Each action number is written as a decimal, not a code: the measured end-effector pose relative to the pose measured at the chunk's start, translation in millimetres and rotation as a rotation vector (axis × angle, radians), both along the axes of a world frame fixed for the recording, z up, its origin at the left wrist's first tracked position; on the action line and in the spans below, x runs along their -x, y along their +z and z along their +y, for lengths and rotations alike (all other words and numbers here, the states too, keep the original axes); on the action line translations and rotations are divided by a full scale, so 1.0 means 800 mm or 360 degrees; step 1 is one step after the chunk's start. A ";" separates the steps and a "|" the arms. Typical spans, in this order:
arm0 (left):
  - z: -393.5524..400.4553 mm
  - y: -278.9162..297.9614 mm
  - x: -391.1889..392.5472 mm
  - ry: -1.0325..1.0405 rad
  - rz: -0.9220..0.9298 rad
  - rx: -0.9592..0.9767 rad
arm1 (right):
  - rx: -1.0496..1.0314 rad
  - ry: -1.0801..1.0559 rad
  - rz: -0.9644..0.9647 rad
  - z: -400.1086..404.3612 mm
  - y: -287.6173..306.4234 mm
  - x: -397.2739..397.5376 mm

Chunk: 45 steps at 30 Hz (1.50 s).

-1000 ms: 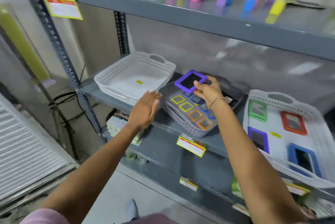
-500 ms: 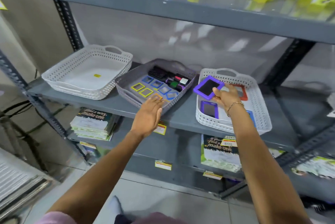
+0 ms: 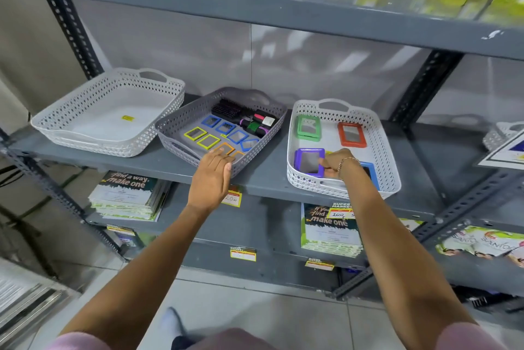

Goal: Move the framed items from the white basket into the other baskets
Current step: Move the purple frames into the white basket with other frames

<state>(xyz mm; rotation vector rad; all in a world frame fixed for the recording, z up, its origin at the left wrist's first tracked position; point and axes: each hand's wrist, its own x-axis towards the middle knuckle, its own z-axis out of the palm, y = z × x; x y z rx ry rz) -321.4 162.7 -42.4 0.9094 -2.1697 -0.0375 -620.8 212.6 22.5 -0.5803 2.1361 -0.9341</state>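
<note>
My right hand (image 3: 336, 164) pinches the right edge of a purple framed mirror (image 3: 307, 161), held low in the front left of the right white basket (image 3: 388, 156). That basket also holds a green frame (image 3: 308, 127), a red frame (image 3: 351, 134) and a blue frame (image 3: 372, 178), half hidden by my wrist. My left hand (image 3: 211, 179) rests flat on the front rim of the grey basket (image 3: 181, 120), fingertips over a small orange frame (image 3: 226, 147). Small yellow frames (image 3: 195, 133) and blue frames (image 3: 211, 121) lie in the grey basket.
Another white basket (image 3: 85, 100) at the left holds only a yellow sticker. Hair brushes (image 3: 228, 111) fill the back of the grey basket. Bottles line the shelf above, and book stacks (image 3: 127, 196) sit on the shelf below. A steel upright (image 3: 419, 91) stands at the right.
My right hand carried the purple frame from over the grey basket rightward and lowered it into the right white basket. My left hand slid from the grey basket's left side to its front rim.
</note>
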 end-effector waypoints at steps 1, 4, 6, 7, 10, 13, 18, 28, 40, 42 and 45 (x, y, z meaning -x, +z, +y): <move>0.001 0.000 0.000 0.0003 0.0003 0.0017 | -0.0034 0.0025 0.0057 0.001 0.000 -0.001; 0.000 0.001 0.000 -0.0009 0.0007 0.0030 | -0.0107 0.0081 0.0254 0.000 0.002 -0.002; 0.000 0.000 -0.002 -0.0022 -0.0019 0.0023 | -0.0163 0.0092 0.0370 0.000 0.003 -0.003; 0.000 0.000 -0.002 -0.0025 -0.0035 0.0018 | -0.0193 0.0098 0.0436 0.001 0.004 -0.004; -0.001 0.000 -0.003 -0.0021 -0.0054 0.0009 | -0.0259 0.0123 0.0533 0.002 0.003 -0.008; -0.001 0.000 -0.002 -0.0021 -0.0040 0.0009 | -0.0296 0.0150 0.0552 0.004 0.005 -0.011; 0.000 0.000 -0.002 -0.0004 -0.0038 0.0019 | -0.0297 0.0138 0.0550 0.005 0.008 -0.013; 0.001 0.000 -0.001 0.0003 -0.0039 0.0008 | -0.0319 0.0145 0.0538 0.005 0.007 -0.013; -0.002 -0.002 -0.004 0.0005 -0.0084 -0.0009 | -0.0332 0.0164 0.0520 0.008 0.006 -0.013; -0.003 0.002 -0.005 -0.0017 -0.0116 -0.0028 | -0.0309 0.0145 0.0479 0.009 0.008 -0.014; -0.002 0.013 -0.009 -0.0084 -0.0174 -0.0123 | -0.0237 0.0073 0.0737 0.008 0.021 -0.023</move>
